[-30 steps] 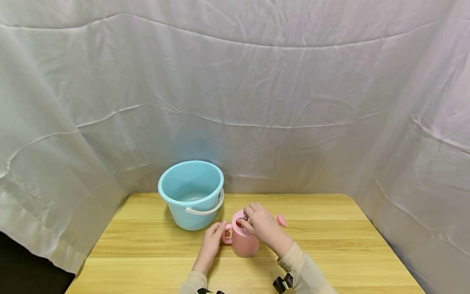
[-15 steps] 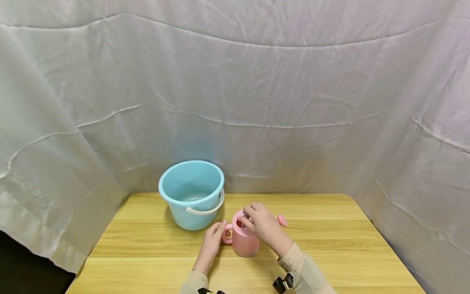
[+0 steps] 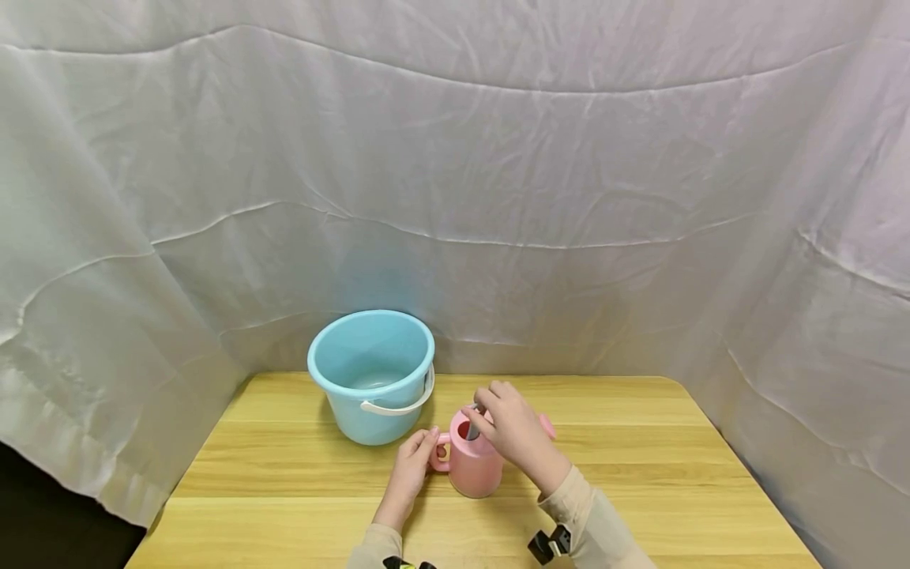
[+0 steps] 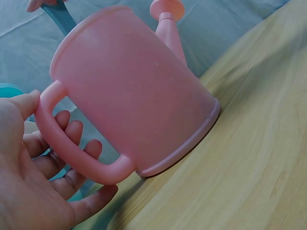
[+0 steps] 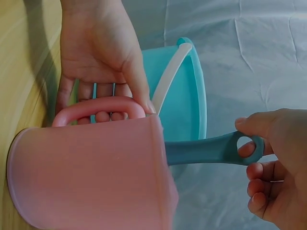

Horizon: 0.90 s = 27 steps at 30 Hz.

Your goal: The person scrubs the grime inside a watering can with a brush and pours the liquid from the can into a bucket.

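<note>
A pink watering can (image 3: 475,472) stands upright on the table. My left hand (image 3: 408,470) holds its loop handle (image 4: 67,148), thumb at the top of the loop and fingers passing behind it. Above the can's round opening, my right hand (image 3: 517,428) pinches the end of a grey-blue handle (image 5: 204,151), thumb and forefinger at the hole in it. The lower part of that tool is hidden inside the can, so I cannot tell what kind it is. The can's spout, with a round pink rose (image 4: 167,8), points away to the right.
A light blue bucket (image 3: 371,419) with a white carrying handle (image 3: 398,409) stands behind the left hand, near the table's back edge. Grey-white cloth (image 3: 498,166) hangs round the back and sides of the wooden table (image 3: 675,490).
My right hand has risen slightly, and more of the grey-blue handle shows above the can's opening. The left hand, can and bucket stay in place.
</note>
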### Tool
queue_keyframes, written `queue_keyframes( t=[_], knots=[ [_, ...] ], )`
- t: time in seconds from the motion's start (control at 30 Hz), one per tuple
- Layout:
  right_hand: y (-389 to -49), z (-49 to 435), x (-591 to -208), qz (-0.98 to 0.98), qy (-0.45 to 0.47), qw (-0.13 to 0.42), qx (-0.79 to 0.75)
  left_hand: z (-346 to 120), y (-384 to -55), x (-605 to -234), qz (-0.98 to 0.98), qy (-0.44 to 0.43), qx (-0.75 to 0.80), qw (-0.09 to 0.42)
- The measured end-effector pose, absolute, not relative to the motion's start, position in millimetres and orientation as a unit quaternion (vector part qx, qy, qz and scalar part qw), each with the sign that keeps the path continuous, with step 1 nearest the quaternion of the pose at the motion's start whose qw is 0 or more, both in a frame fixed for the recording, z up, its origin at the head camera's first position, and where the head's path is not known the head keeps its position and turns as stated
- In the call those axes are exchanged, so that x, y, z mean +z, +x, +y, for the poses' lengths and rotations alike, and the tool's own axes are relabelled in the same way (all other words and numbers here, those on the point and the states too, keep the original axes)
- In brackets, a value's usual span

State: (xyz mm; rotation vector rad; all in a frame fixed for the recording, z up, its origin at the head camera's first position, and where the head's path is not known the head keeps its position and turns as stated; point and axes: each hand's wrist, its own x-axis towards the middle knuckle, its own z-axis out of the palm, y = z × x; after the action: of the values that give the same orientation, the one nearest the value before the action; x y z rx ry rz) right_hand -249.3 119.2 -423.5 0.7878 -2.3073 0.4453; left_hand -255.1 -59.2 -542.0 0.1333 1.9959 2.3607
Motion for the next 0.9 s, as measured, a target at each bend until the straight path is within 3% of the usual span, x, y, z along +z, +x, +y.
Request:
queue_keyframes(
  t=[0.23, 0.7, 0.9],
  knots=[
    [-247, 117, -424, -0.885, 0.285, 0.328, 0.166, -60, -255, -542, 0.644, 0.043, 0.763, 0.024],
    [-244, 114, -442, -0.920, 0.251, 0.261, 0.150, -59, -255, -542, 0.641, 0.046, 0.766, 0.022],
    [-244, 114, -443, -0.914, 0.252, 0.271, 0.166, -59, -255, -542, 0.640, 0.045, 0.766, 0.020]
  ],
)
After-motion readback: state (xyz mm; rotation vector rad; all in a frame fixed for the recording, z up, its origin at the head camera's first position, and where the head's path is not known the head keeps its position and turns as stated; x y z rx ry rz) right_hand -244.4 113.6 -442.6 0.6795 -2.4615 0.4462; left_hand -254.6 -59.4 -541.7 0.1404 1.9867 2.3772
